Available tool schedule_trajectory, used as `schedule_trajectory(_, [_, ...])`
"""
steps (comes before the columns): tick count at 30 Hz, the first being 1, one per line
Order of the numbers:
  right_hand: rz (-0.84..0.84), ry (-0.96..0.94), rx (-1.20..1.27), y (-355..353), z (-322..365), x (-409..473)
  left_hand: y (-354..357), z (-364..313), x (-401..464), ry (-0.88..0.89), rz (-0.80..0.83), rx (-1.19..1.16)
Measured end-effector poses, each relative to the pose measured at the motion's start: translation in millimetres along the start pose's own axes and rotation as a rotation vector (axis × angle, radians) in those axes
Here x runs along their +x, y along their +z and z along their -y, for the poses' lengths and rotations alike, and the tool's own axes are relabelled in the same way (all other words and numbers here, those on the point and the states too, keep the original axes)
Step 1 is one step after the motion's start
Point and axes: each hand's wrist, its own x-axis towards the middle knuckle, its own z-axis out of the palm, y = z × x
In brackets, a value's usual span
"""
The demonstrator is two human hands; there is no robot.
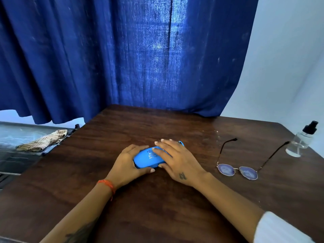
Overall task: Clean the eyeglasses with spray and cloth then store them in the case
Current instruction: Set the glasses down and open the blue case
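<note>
Both hands are on the blue case [149,157], which sits shut in the middle of the dark wooden bench [122,216]. The left hand [128,163] cups its left end, fingers over the top and thumb along the near side. The right hand [177,162] lies flatter over the right part, fingers spread across the lid, thumb at the front edge. The eyeglasses [238,170] lie off to the right on the bench, arms unfolded and pointing away, well apart from the case. The spray bottle [302,140] stands near the far right edge, just beside one arm tip. A checked cloth [43,140] lies on a grey surface left of the bench.
</note>
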Motion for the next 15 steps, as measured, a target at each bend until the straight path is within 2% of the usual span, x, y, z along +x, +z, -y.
schedule_trajectory(3, [0.014,0.014,-0.004,6.6,-4.5,0.9,-1.0,-2.3,0.8,-0.007,0.02,0.008])
schedule_trajectory(7, [-0.095,0.036,0.002,13.1,-7.1,-4.7,-0.8,0.1,1.2,-0.043,0.037,-0.06])
schedule_trajectory(15, [-0.16,-0.044,-0.075,21.1,-10.3,-3.4,0.2,5.8,3.3,-0.084,0.061,-0.092])
